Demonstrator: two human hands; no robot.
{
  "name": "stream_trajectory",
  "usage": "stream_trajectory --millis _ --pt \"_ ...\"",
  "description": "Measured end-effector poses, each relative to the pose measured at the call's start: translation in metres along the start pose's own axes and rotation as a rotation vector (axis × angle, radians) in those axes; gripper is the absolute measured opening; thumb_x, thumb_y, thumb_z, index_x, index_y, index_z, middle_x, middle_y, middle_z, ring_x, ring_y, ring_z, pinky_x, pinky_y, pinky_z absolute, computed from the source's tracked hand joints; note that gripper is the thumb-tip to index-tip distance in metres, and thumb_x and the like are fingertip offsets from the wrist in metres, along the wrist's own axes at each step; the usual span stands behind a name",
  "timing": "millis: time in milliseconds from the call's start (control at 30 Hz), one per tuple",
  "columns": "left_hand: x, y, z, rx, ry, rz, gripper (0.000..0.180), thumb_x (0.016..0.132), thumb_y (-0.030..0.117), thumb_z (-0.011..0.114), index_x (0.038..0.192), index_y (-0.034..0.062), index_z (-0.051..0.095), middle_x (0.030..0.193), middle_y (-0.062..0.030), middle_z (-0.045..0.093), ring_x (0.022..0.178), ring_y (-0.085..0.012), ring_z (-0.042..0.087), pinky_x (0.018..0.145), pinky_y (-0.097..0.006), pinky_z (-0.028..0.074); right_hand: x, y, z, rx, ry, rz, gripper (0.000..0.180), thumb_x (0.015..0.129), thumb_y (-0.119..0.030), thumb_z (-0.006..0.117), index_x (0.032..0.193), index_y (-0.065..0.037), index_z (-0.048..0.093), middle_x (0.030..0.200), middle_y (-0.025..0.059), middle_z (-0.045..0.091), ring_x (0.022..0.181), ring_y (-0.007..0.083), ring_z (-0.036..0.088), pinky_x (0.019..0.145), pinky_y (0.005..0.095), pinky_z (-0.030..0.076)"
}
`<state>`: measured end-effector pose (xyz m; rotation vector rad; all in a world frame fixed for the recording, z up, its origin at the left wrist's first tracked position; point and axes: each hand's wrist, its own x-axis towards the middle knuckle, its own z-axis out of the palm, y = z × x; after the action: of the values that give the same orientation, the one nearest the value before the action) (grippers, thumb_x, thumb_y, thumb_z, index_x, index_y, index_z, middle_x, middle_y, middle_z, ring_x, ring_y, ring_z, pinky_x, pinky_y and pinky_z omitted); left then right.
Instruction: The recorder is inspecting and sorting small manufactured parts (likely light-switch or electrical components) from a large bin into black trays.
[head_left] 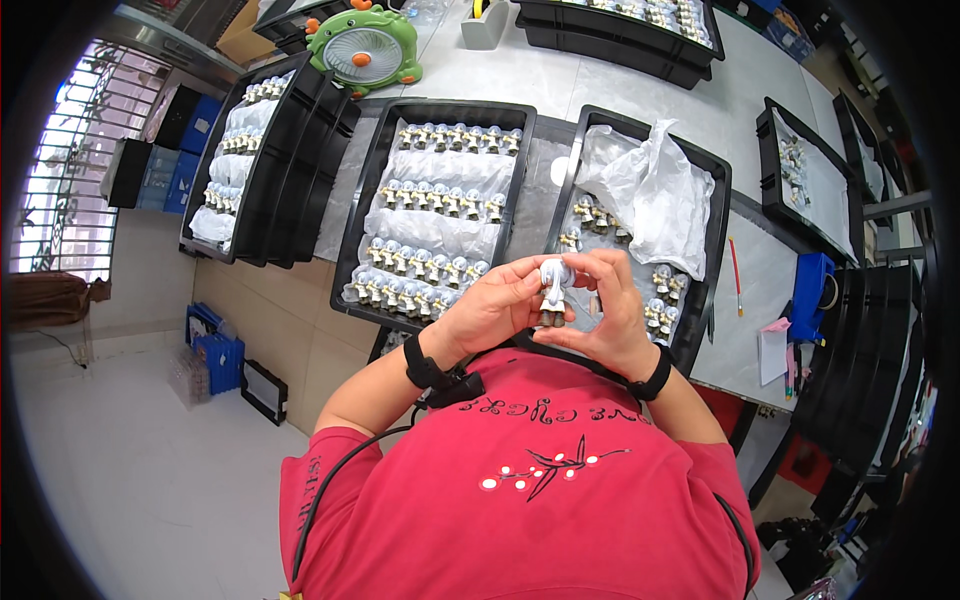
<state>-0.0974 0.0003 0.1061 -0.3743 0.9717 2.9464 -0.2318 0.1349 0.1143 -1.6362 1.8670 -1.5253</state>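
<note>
Between my two hands, close in front of my chest, is a small figurine [554, 291] with a pale blue-grey head, a white body and a dark base. It is held upright. My left hand [492, 305] is closed on its left side, with fingers at the head and behind the body. My right hand [612, 308] pinches the head from the right, thumb bent near the base. Behind my left hand lies a black tray [345, 262] with rows of like figurines [430, 263] on white sheets. Another black tray [722, 215] behind my right hand bears more figurines [660, 317] and a crumpled white sheet [660, 205].
Stacked black trays [300, 165] with figurines stand at the left, and further stacks [620, 50] at the back. A green fan [365, 50] sits on the grey table [450, 75]. At the right are a red pen [738, 275], a blue holder [812, 290] and another tray [815, 175].
</note>
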Motion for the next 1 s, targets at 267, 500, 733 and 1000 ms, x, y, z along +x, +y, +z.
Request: stream_trajectory --millis 267,500,733,1000 --pt "0.001 0.002 -0.003 -0.014 -0.05 0.011 0.048 0.096 0.025 0.052 0.137 0.0056 0.038 0.12 -0.0079 0.054 0.099 -0.022 0.061 0.078 -0.033 0.051 0.0 0.002 0.0 0.002 -0.028 0.016 0.074 0.054 -0.028 0.089 0.116 -0.009 0.054 0.104 0.0087 0.048 0.086 0.0214 0.058 0.073 0.0319 0.051" --pt "-0.015 0.044 -0.03 0.588 0.231 0.179 0.044 0.089 0.013 0.062 0.129 0.0062 0.045 0.112 -0.0066 0.058 0.091 -0.0183 0.064 0.073 -0.025 0.049 -0.002 0.005 -0.005 -0.018 -0.052 0.042 0.058 0.061 -0.022 0.086 0.11 -0.009 0.059 0.103 0.0084 0.051 0.085 0.0198 0.054 0.069 0.0294 0.046" --pt "-0.045 0.022 -0.106 1.601 0.476 -0.167 0.041 0.071 0.018 0.077 0.108 0.0097 0.062 0.081 -0.0123 0.064 0.077 -0.023 0.064 0.069 -0.033 0.048 -0.01 0.02 -0.002 -0.005 -0.045 0.131 0.047 0.067 -0.015 0.081 0.109 -0.008 0.06 0.104 0.0066 0.052 0.074 0.0155 0.048 0.062 0.0263 0.043" --pt "-0.041 -0.015 -0.143 1.838 0.289 -0.322 0.045 0.066 0.018 0.079 0.104 0.0041 0.059 0.089 -0.0176 0.064 0.085 -0.0357 0.062 0.074 -0.044 0.048 -0.01 0.025 0.002 -0.035 -0.036 0.159 0.037 0.071 -0.01 0.076 0.105 -0.007 0.061 0.103 0.0063 0.053 0.07 0.0148 0.047 0.062 0.0262 0.042"
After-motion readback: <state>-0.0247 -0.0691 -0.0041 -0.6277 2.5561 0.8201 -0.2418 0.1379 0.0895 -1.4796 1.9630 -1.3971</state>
